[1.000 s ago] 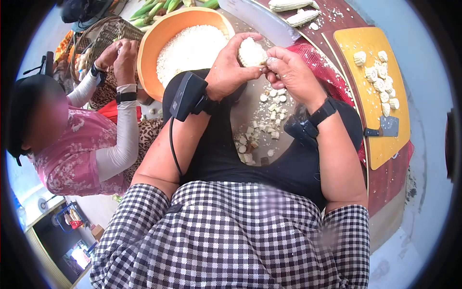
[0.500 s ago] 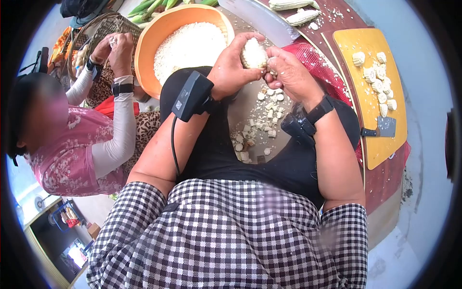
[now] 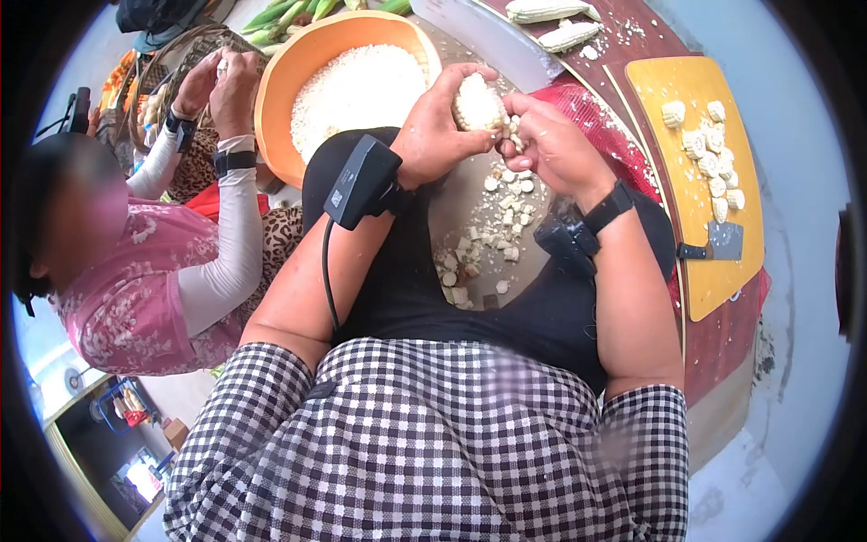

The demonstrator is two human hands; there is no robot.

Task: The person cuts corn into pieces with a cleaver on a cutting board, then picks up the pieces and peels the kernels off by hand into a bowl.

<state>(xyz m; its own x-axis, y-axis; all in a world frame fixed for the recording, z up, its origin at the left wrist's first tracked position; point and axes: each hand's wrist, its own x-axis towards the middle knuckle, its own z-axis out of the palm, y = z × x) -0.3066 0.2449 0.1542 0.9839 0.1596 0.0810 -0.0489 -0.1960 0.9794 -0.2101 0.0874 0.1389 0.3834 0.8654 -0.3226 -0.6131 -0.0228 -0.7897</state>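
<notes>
Corn [image 3: 479, 104], a short, pale piece thick with kernels, sits in the firm clasp of a seated person's left hand [image 3: 433, 125], fingers curved over the far side and thumb along the near one, above the gap between the knees. The right hand [image 3: 562, 146] meets it from the other side, thumb and fingers closed about a few loose kernels [image 3: 516, 137]; the piece thus lies between the two hands, pressed in the left and just beside the right fingertips. The step in hand appears to be working kernels free with bare fingers, and the next move, by the look of it, calls for a steady left clasp and a small turn of the piece to bring fresh kernels under the right thumb. An orange basin [image 3: 274, 101], with a broad heap of pale kernels inside, stands just beyond the left hand, while bits of cob [image 3: 510, 254] litter the floor below. On the maroon counter [image 3: 722, 357] at right, a yellow cutting board [image 3: 713, 289] bears cut corn sections [image 3: 694, 143] and a cleaver [image 3: 725, 241], with husked ears [image 3: 567, 37] farther off. At left, a co-worker in a pink top [image 3: 135, 298] raises both hands close together.
</notes>
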